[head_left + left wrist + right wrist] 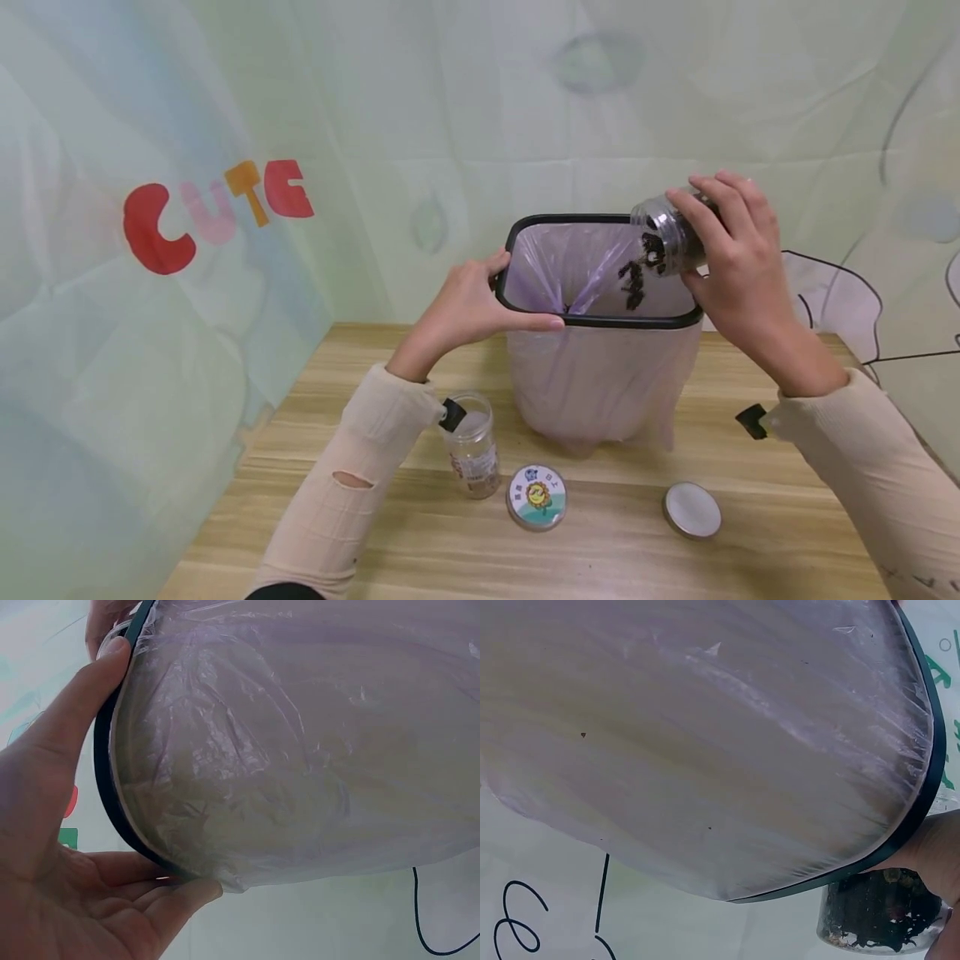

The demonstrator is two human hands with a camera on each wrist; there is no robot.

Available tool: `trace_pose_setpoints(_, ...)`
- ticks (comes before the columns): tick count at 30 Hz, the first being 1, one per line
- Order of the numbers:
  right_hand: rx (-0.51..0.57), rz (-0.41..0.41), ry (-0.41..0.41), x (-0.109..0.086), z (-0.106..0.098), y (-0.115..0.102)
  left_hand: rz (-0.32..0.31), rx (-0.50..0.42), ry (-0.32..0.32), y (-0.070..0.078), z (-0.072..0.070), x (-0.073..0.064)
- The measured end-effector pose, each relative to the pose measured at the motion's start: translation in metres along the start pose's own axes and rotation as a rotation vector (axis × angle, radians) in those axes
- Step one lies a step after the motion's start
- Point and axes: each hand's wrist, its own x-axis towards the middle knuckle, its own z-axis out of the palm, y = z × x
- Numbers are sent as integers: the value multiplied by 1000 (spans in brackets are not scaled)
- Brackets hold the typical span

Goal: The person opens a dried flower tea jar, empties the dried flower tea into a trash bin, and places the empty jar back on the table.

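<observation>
A bin (600,320) with a black rim and a thin pinkish-purple bag stands upright on the table. My left hand (468,304) holds its rim at the left corner, thumb along the front edge, fingers round the side. Above the right side of the opening, my right hand (738,258) grips a clear plastic jar (670,237), tipped with its mouth to the left. Dark crinkled pieces (634,282) spill from the mouth into the bin. More dark contents (885,909) show through the jar's base end in the right wrist view.
Beside my left forearm stands a clear, lidless jar (474,458) with a label. A round lid (537,497) with a sun-flower picture lies in front of the bin, and a plain white lid (692,509) lies further right. A printed cloth (420,117) hangs behind the table (600,558).
</observation>
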Motion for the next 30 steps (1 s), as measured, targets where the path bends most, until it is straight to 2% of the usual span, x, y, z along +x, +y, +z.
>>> trace_pose_setpoints(9,3,20,0,-3,1,1,-5,7,-2,-1,0,-1)
trace_pose_setpoints(19,-20,-26,13,-2,-1,1,0,8,3,0,1,-1)
trace_pose_setpoints(25,4,-31,67,-2,0,0,42,-10,8,-1,2,0)
trace_pose_setpoints(30,-4,-44,76,-2,1,1,75,-34,11,-1,2,0)
